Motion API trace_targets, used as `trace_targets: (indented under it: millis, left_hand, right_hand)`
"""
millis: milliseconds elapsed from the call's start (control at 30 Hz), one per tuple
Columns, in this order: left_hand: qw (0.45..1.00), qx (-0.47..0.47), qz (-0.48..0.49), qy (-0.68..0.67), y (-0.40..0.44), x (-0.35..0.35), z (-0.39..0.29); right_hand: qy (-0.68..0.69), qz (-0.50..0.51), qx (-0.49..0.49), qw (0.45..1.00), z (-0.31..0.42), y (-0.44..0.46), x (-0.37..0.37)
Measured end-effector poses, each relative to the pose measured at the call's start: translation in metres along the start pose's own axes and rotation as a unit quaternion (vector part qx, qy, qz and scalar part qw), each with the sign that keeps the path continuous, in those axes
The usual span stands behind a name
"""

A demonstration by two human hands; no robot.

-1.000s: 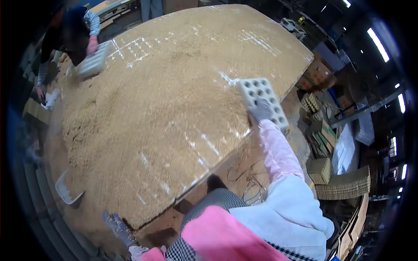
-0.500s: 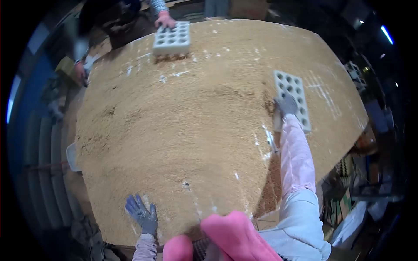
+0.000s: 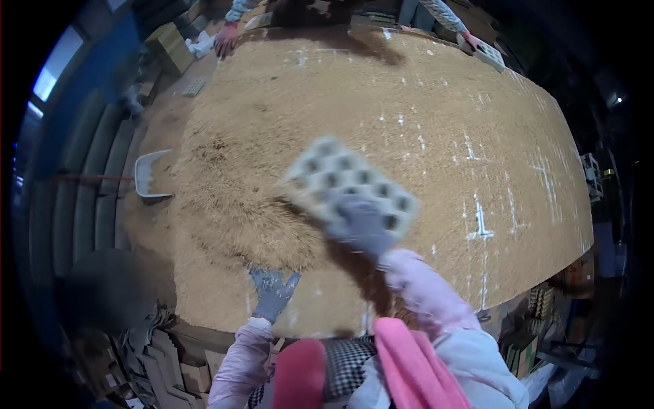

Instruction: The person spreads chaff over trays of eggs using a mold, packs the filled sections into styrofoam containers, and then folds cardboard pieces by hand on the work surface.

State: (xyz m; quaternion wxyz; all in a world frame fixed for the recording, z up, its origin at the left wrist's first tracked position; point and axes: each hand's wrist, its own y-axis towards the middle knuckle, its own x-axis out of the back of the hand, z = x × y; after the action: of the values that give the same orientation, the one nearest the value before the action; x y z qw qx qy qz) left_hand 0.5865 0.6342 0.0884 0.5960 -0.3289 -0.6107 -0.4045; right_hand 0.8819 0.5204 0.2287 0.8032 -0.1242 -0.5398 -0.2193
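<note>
My right hand (image 3: 364, 221), in a grey glove, grips a thick white block with rows of round holes (image 3: 349, 174). Motion blurs both, and I cannot tell whether the block touches the layer below. A mound of loose tan, grainy material (image 3: 255, 221) lies at the block's left side. Just under this mound, my left hand (image 3: 274, 294), also gloved in grey, has its fingers spread, the tips at the mound's lower edge. The same material covers the large table (image 3: 422, 273), where white scrape lines show through on the right.
Across the table, a person's hand (image 3: 470, 41) rests on another white holed block (image 3: 489, 56); their other hand (image 3: 226, 39) is at the far left edge. A white dustpan-like scoop (image 3: 142, 174) stands left of the table. Folded cardboard (image 3: 160, 361) lies at lower left.
My right hand has brought the holed block leftward and nearer to me. My left hand now reaches the mound. The other person's block has moved to the far right edge. My view has shifted.
</note>
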Motion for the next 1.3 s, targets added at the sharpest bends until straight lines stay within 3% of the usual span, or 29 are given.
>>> trace_targets:
  millis: [33, 67, 133, 167, 200, 267, 300, 333, 400, 467, 500, 533, 567, 600, 633, 700, 733, 800, 867, 900, 933, 967, 1000, 1033, 1067, 1133, 1200, 1267, 1300]
  left_hand:
    - [0.996, -0.077, -0.015, 0.048, -0.021, -0.006, 0.033]
    - [1.0, 0.008, 0.017, -0.023, -0.025, 0.02, 0.056]
    - [0.969, 0.189, 0.046, -0.155, -0.034, 0.072, 0.101]
    - [0.935, 0.281, 0.041, -0.213, -0.051, 0.071, 0.145]
    - [0.899, 0.339, 0.034, -0.277, -0.072, 0.056, 0.192]
    - [0.799, 0.4, 0.025, -0.448, -0.116, 0.024, 0.265]
    - [0.755, 0.398, 0.02, -0.52, -0.133, 0.016, 0.28]
    - [0.726, 0.391, 0.013, -0.565, -0.143, 0.009, 0.283]
    - [0.705, 0.381, 0.0, -0.598, -0.153, 0.001, 0.277]
    - [0.69, 0.373, -0.003, -0.62, -0.153, -0.004, 0.275]
    - [0.677, 0.368, -0.003, -0.637, -0.151, -0.005, 0.279]
    - [0.662, 0.366, 0.001, -0.654, -0.151, -0.009, 0.281]
    - [0.646, 0.363, 0.003, -0.671, -0.15, -0.012, 0.284]
    - [0.634, 0.366, 0.006, -0.682, -0.15, -0.016, 0.288]
    - [0.62, 0.377, 0.007, -0.688, -0.149, -0.019, 0.292]
    - [0.591, 0.412, 0.009, -0.694, -0.15, -0.025, 0.302]
    - [0.453, 0.416, -0.045, -0.788, -0.152, -0.016, 0.302]
    - [0.329, 0.408, -0.145, -0.839, -0.162, -0.012, 0.304]
    - [0.391, 0.455, -0.085, -0.795, -0.189, -0.06, 0.307]
    - [0.419, 0.477, -0.055, -0.77, -0.192, -0.077, 0.307]
    - [0.51, 0.435, -0.039, -0.741, -0.181, -0.062, 0.3]
    - [0.593, 0.389, -0.026, -0.704, -0.164, -0.026, 0.283]
    - [0.67, 0.343, -0.014, -0.658, -0.151, 0.004, 0.267]
    - [0.646, 0.366, -0.064, -0.667, -0.143, 0.016, 0.257]
    - [0.702, 0.368, -0.076, -0.605, -0.137, 0.022, 0.254]
    - [0.799, 0.368, -0.092, -0.467, -0.132, 0.03, 0.248]
    - [0.782, 0.384, -0.07, -0.486, -0.133, 0.026, 0.251]
    - [0.742, 0.425, -0.081, -0.512, -0.133, 0.022, 0.247]
    - [0.75, 0.428, -0.09, -0.497, -0.131, 0.024, 0.244]
  right_hand:
    - [-0.077, -0.279, 0.016, 0.957, -0.048, -0.042, -0.044]
    - [-0.077, -0.24, -0.088, 0.964, -0.082, -0.078, -0.019]
    - [0.014, -0.237, -0.306, 0.922, -0.145, -0.151, 0.029]
    - [0.044, -0.253, -0.365, 0.895, -0.166, -0.182, 0.031]
    - [-0.04, -0.259, -0.405, 0.876, -0.202, -0.211, -0.006]
    - [-0.021, -0.155, -0.418, 0.895, -0.132, -0.163, -0.019]
    - [-0.015, -0.162, -0.419, 0.894, -0.081, -0.122, -0.035]
    - [-0.052, -0.124, -0.387, 0.912, -0.026, -0.083, -0.043]
    - [-0.053, -0.152, -0.237, 0.958, 0.029, -0.025, -0.097]
    - [-0.047, -0.028, -0.264, 0.963, 0.134, 0.034, -0.111]
    - [-0.066, -0.093, -0.195, 0.974, 0.158, 0.055, -0.159]
    - [-0.061, 0.015, -0.237, 0.969, 0.214, 0.073, -0.169]
    - [-0.088, -0.083, -0.122, 0.985, 0.249, 0.076, -0.198]
    - [0.007, 0.013, -0.122, 0.992, 0.289, 0.087, -0.21]
    - [0.059, 0.042, -0.088, 0.993, 0.332, 0.09, -0.212]
    - [0.063, 0.125, -0.006, 0.99, 0.396, 0.07, -0.2]
    - [0.077, 0.149, 0.061, 0.984, 0.409, 0.062, -0.202]
    - [0.045, 0.054, 0.097, 0.993, 0.396, 0.035, -0.199]
    - [0.006, 0.031, 0.039, 0.999, 0.321, 0.006, -0.19]
    - [0.071, -0.007, -0.024, 0.997, 0.27, -0.008, -0.175]
    - [-0.043, -0.093, -0.074, 0.992, 0.224, -0.035, -0.153]
    - [0.046, -0.041, -0.204, 0.977, 0.195, -0.049, -0.099]
    - [-0.01, -0.066, -0.277, 0.959, 0.138, -0.076, -0.09]
    - [-0.046, -0.115, -0.283, 0.951, 0.095, -0.098, -0.067]
    - [-0.129, -0.137, -0.374, 0.908, 0.041, -0.121, -0.068]
    - [-0.091, -0.146, -0.518, 0.838, -0.031, -0.139, -0.048]
    - [-0.103, -0.138, -0.58, 0.796, -0.036, -0.093, -0.022]
    - [-0.115, -0.178, -0.55, 0.808, -0.073, -0.036, -0.03]
    - [-0.101, -0.183, -0.513, 0.832, -0.082, -0.003, -0.03]
